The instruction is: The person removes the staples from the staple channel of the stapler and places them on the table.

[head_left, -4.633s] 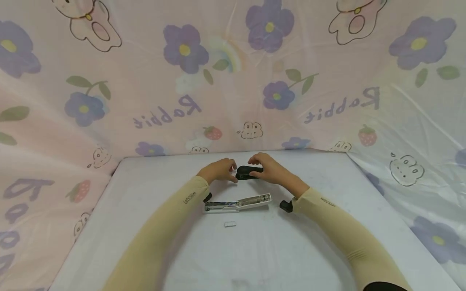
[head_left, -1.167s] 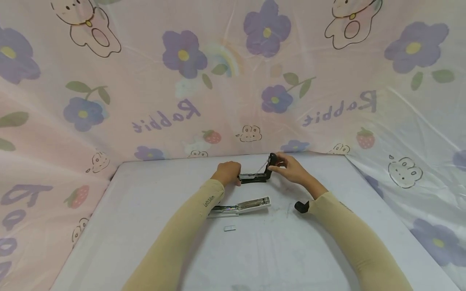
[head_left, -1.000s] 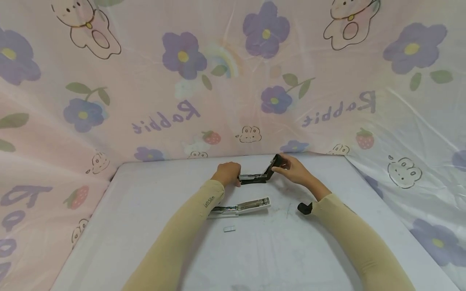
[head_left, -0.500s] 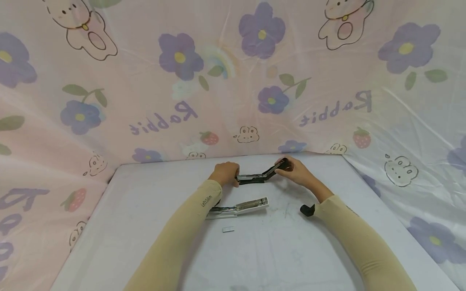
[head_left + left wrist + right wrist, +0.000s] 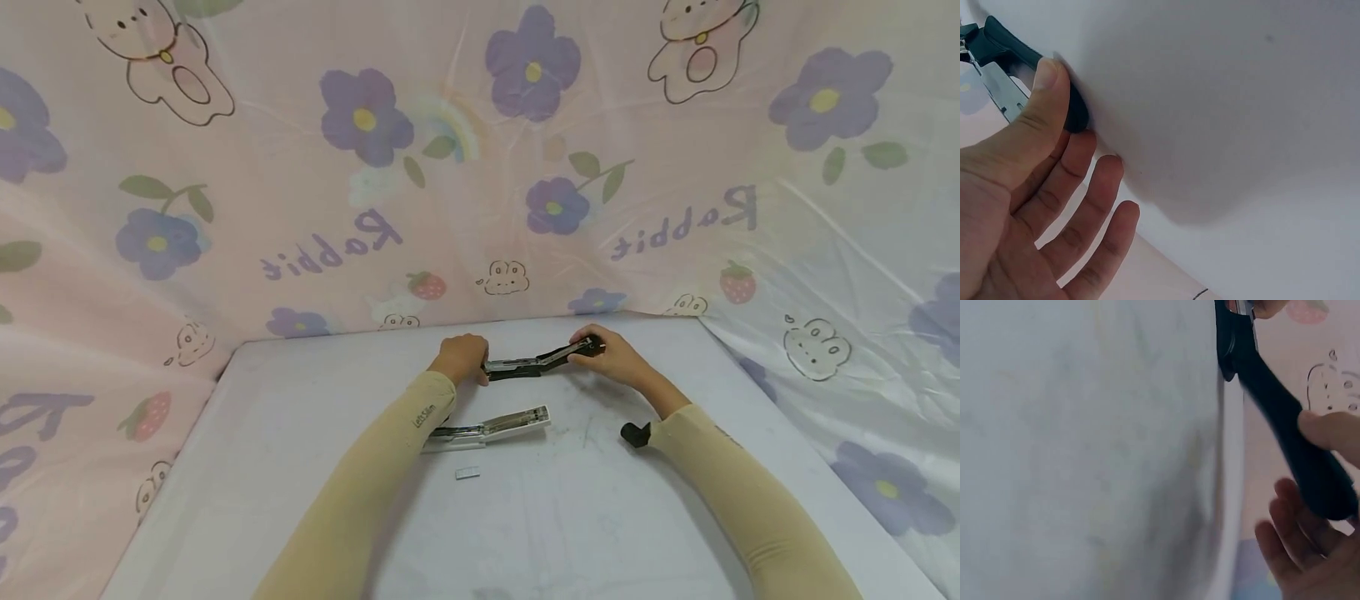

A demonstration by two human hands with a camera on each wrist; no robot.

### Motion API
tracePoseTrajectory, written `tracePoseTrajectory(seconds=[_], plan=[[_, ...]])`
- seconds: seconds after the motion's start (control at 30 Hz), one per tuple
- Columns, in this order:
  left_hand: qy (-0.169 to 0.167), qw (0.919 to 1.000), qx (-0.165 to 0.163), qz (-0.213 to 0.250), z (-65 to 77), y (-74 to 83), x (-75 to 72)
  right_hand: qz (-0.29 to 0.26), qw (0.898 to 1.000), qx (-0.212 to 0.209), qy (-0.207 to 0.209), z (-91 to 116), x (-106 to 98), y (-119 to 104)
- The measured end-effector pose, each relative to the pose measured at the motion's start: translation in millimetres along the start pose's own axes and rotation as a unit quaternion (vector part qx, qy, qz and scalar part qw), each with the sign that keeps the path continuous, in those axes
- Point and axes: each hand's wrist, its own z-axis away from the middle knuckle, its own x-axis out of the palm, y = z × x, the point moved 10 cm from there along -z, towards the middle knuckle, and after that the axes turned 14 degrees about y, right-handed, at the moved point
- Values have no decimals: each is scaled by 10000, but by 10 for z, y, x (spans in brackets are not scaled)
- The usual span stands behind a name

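Note:
A black stapler [image 5: 551,359] lies swung wide on the table, its metal staple channel facing up. My left hand [image 5: 461,358] pinches the tip of its base between thumb and index finger; in the left wrist view the other fingers of that left hand [image 5: 1054,181] spread loosely. At the far end, my right hand [image 5: 617,357] grips the raised top arm, which slants up to the right. The right wrist view shows the thumb on the stapler's black handle [image 5: 1291,431], with fingers beneath. Nearer me lies a white stapler [image 5: 495,425], also opened out, its left end hidden by the left sleeve.
A small strip of staples [image 5: 467,472] lies on the white table [image 5: 555,525] in front of the white stapler. A black wrist-camera piece [image 5: 636,434] sits at the right cuff. A patterned curtain [image 5: 465,183] rises behind the table's back edge.
The black stapler was closed at first; its top was then lifted upright and has swung back to the right, lower, with my right hand. My left hand now holds the base. The white stapler stays put.

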Motion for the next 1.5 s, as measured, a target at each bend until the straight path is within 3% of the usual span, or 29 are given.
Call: tracePoseTrajectory(seconds=[0.3, 0.43, 0.6, 0.97, 1.2, 1.5], plan=[[15, 10000, 14, 47, -7, 3, 13, 457, 9880, -1296, 710, -75, 23, -559], [-6, 10000, 13, 24, -12, -9, 21, 165, 9855, -1599, 546, -57, 170, -806], [-41, 10000, 12, 41, -3, -6, 25, 8, 9896, -1442, -24, -73, 454, -838], [-21, 9999, 102, 52, -72, -7, 120, 356, 9884, -1332, -638, -150, 918, -781], [-38, 9999, 77, 149, -50, -1, 100, 250, 9869, -1441, -684, -152, 1010, -822], [-10, 9999, 16, 118, -29, -15, 65, 456, 9893, -1149, -779, -156, 1047, -788]])
